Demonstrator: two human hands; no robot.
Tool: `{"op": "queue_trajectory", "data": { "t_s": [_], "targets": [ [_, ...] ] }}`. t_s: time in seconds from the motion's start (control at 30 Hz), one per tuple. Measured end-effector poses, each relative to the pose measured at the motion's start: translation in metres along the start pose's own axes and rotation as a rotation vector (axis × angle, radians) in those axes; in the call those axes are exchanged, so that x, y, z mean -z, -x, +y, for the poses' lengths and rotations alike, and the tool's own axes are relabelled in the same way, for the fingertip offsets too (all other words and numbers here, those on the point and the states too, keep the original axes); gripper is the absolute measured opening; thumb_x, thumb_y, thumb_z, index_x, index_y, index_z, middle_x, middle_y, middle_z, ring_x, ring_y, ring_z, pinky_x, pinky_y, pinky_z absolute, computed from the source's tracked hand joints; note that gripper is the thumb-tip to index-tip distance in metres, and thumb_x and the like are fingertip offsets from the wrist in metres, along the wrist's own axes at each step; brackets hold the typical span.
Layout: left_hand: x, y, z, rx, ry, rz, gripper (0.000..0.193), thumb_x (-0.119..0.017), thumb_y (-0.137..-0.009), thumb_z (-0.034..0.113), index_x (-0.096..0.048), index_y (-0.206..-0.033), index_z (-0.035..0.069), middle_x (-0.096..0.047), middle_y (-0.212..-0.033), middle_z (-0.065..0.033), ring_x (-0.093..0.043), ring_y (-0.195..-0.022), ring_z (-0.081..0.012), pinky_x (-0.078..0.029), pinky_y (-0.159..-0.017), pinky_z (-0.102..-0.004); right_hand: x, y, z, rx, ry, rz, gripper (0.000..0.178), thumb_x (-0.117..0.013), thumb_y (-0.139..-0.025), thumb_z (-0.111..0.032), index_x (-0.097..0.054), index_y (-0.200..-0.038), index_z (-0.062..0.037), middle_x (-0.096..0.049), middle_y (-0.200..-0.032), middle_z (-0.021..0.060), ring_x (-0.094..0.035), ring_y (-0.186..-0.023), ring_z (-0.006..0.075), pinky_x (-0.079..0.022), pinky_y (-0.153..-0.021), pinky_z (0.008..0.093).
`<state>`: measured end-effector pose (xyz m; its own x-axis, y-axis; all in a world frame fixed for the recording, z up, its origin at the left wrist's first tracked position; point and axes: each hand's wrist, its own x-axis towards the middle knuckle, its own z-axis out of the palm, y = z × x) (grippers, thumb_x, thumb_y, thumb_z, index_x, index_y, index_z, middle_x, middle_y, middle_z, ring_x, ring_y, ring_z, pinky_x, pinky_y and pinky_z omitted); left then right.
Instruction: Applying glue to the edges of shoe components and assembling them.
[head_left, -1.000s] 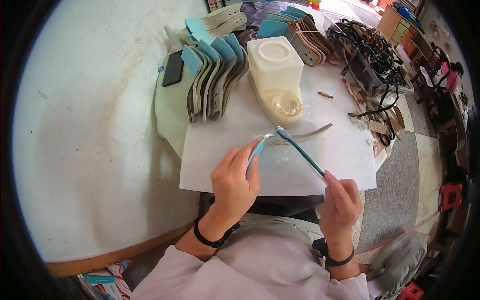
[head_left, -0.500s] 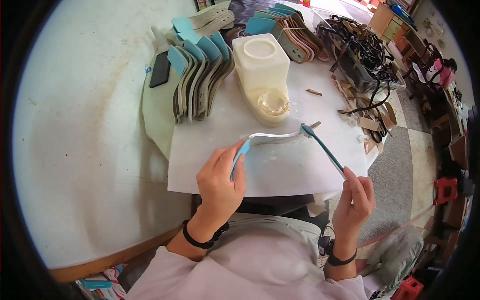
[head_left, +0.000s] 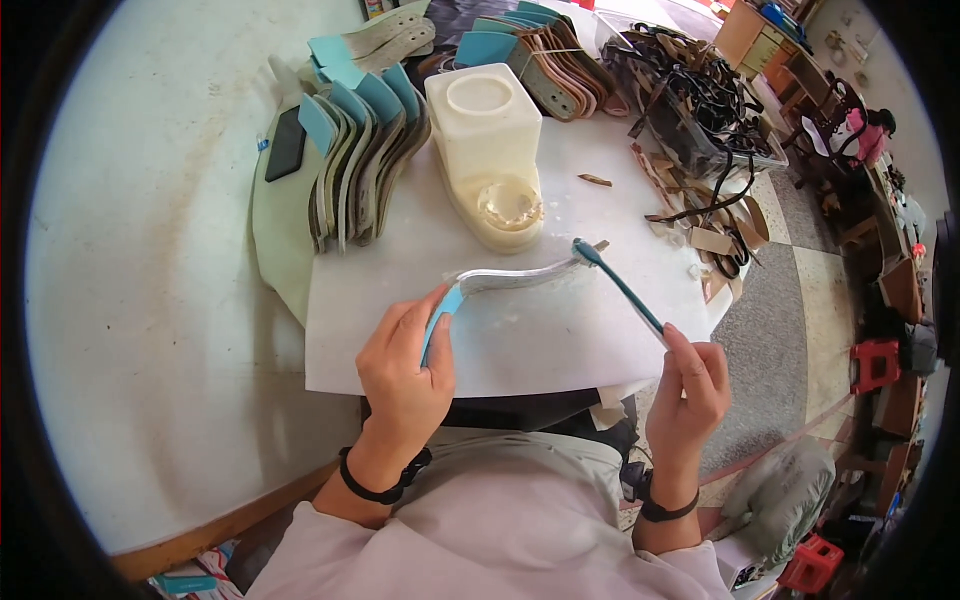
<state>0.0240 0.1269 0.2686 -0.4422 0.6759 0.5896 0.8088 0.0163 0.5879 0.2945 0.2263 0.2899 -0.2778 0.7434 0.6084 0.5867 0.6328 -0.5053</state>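
Observation:
My left hand (head_left: pixel 408 365) is closed round the light-blue heel end of a curved shoe insole (head_left: pixel 515 281), held edge-on above the white sheet (head_left: pixel 540 350). A teal toothbrush (head_left: pixel 628 288) is pinched by its handle in my right hand (head_left: pixel 690 385). Its head touches the insole close to the far toe end; the bristles are mostly hidden. Just beyond the insole stands a cream plastic glue bottle (head_left: pixel 485 125) with a low round well (head_left: pixel 508 204), its rim crusted with pale residue.
Behind my left hand stands a row of insoles (head_left: pixel 365 160) with blue heels, beside a black phone (head_left: pixel 285 145). Another bundle of insoles (head_left: pixel 560 65) lies at the back. At right are a bin of dark straps (head_left: pixel 700 100) and scraps (head_left: pixel 712 240). A person (head_left: pixel 865 135) sits far right.
The whole view has shifted, so the table things appear further left. Along the insole, the toothbrush head has slid slightly toward the toe tip. Both hands keep their holds.

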Motion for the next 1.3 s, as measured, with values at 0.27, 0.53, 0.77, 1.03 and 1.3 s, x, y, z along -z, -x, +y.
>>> {"op": "queue_trajectory", "data": {
  "t_s": [0.27, 0.53, 0.77, 1.03, 1.3],
  "targets": [
    [0.001, -0.002, 0.001, -0.008, 0.004, -0.005, 0.024, -0.071, -0.096, -0.003, -0.076, -0.119, -0.004, -0.075, -0.098, -0.0186, -0.072, -0.081, -0.0317, -0.057, -0.071, -0.0387, -0.003, -0.005, 0.016, -0.064, 0.048, 0.07, 0.034, -0.069, -0.095, 0.011, -0.082, -0.123, -0.0047, -0.062, -0.085, 0.0081, -0.057, -0.069, 0.0158, -0.044, -0.061, 0.0286],
    [0.003, -0.004, -0.006, -0.02, 0.032, 0.017, 0.027, -0.073, -0.095, -0.003, -0.076, -0.121, -0.002, -0.076, -0.099, -0.0166, -0.073, -0.08, -0.0318, -0.058, -0.07, -0.038, 0.004, -0.002, 0.038, -0.111, 0.05, 0.159, 0.027, -0.067, -0.101, 0.007, -0.08, -0.124, -0.0007, -0.066, -0.091, 0.0088, -0.058, -0.072, 0.0144, -0.045, -0.062, 0.0276],
    [0.03, -0.02, 0.007, 0.057, 0.139, 0.086, 0.027, -0.073, -0.099, 0.003, -0.074, -0.125, -0.004, -0.078, -0.101, -0.0166, -0.075, -0.088, -0.0263, -0.059, -0.083, -0.0362, 0.018, 0.008, 0.043, -0.198, -0.301, 0.341, 0.03, -0.055, -0.111, -0.001, -0.071, -0.135, 0.005, -0.057, -0.092, 0.0003, -0.047, -0.072, 0.0058, -0.037, -0.062, 0.0227],
    [0.055, -0.035, -0.017, 0.645, 0.884, -0.249, 0.042, -0.06, -0.092, -0.005, -0.069, -0.132, -0.001, -0.072, -0.124, -0.0112, -0.07, -0.099, -0.0183, -0.061, -0.08, -0.0337, 0.028, 0.005, 0.046, -0.287, -0.578, 0.374, 0.032, -0.052, -0.114, -0.008, -0.068, -0.136, 0.0087, -0.058, -0.093, 0.0028, -0.048, -0.071, 0.0065, -0.036, -0.061, 0.0243],
    [0.057, -0.038, -0.012, 0.732, 1.095, -0.501, 0.031, -0.053, -0.085, -0.007, -0.069, -0.111, -0.003, -0.073, -0.113, -0.0133, -0.072, -0.081, -0.0206, -0.062, -0.052, -0.0357, 0.029, 0.008, 0.031, -0.226, -0.534, 0.361, 0.029, -0.052, -0.115, -0.008, -0.069, -0.133, 0.0077, -0.057, -0.096, 0.0033, -0.042, -0.069, 0.0055, -0.035, -0.059, 0.0256]
  ]
}}
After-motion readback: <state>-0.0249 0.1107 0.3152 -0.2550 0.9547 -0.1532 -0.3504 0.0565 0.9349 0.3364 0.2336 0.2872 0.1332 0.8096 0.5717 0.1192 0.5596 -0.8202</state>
